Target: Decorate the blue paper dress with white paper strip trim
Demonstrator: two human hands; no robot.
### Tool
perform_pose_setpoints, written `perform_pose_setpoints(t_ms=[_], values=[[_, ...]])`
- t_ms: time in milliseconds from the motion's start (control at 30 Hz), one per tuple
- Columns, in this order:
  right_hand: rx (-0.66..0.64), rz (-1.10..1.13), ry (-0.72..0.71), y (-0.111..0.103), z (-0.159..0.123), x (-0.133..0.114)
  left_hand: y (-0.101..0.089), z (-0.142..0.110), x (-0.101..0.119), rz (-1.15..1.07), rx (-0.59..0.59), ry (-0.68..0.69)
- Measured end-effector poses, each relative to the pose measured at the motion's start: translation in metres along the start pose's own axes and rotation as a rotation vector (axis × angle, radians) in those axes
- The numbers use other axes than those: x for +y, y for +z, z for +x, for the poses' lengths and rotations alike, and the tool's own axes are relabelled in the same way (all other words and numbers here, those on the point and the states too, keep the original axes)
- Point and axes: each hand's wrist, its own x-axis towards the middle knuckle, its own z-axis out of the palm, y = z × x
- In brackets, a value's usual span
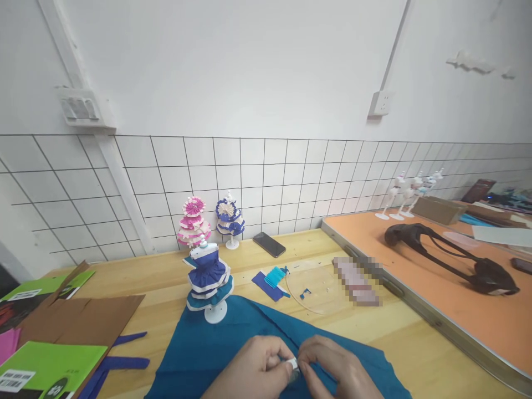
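Observation:
Low in the head view, my left hand [255,368] is closed, pinching a small white piece [293,363] between thumb and forefinger. Right beside it, my right hand [338,368] has its fingertips pressed together close to the piece; whatever they hold is hidden. Both hands are over a large teal sheet [199,357], crepe paper or cloth, spread on the wooden table. On its far edge stands a small white dress form [215,312] wearing a tiered blue, white and teal dress [209,277].
Behind are a pink doll dress [194,224], a navy-and-cream one [230,219] and a phone [269,244]. Blue and turquoise scraps [272,282] lie near a clear round disc [316,285]. Brown and green packets [54,354] are at left; an orange board [436,288] holds a black strap.

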Motion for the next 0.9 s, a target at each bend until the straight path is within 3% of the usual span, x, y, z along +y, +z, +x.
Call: perform_pose_setpoints(t_ms=[167, 367, 500, 700, 900], values=[[-0.048, 0.163, 0.118, 0.0, -0.002, 0.003, -0.001, -0.002, 0.003, -0.016, 0.013, 0.001], [-0.094, 0.175, 0.172, -0.002, -0.005, 0.006, -0.002, 0.0, -0.004, 0.019, 0.035, 0.033], [-0.117, 0.18, 0.176, -0.002, -0.005, 0.009, -0.003, 0.0, -0.003, 0.01, 0.073, 0.061], [-0.131, 0.174, 0.149, 0.002, -0.003, 0.012, -0.003, 0.003, -0.005, -0.12, 0.033, 0.006], [-0.135, 0.171, 0.174, -0.002, -0.002, 0.01, -0.003, 0.005, -0.002, -0.195, 0.066, -0.024]])
